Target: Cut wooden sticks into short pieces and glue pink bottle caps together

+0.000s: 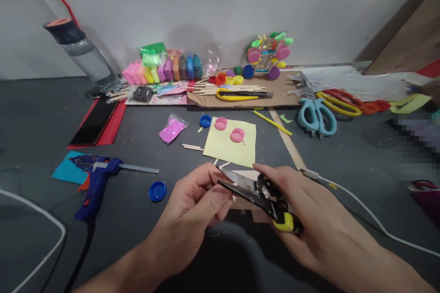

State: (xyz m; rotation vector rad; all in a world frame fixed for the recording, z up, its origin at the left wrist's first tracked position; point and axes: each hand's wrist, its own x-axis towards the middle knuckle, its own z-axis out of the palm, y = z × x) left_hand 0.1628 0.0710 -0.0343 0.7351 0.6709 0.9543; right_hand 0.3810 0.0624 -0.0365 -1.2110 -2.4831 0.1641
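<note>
My right hand (pixel 305 210) is wrapped round black-and-yellow garden snips (pixel 263 190), whose two blades stand apart and point left. Beside the blade tips, my left hand (pixel 202 201) is closed in a pinch; whatever lies between its fingers is hidden. Just beyond the hands, a pale yellow sheet of paper (pixel 228 150) carries a pink bottle cap (pixel 221 123) and a second pink cap (pixel 237 135) with a small stick piece at its edge. Short wooden sticks (pixel 193 147) lie left of the sheet, near a blue cap (pixel 205 121). Another blue cap (pixel 157 191) is left of my left hand.
A blue glue gun (pixel 98 178) with its cord lies at left, near a phone (pixel 94 121) and a water bottle (pixel 82 52). Along the wall are clay packets (pixel 165 68), a yellow cutter (pixel 240 95) and a cap-and-stick model (pixel 270 55). Blue-handled scissors (pixel 316 116) and a white cable (pixel 360 208) lie right.
</note>
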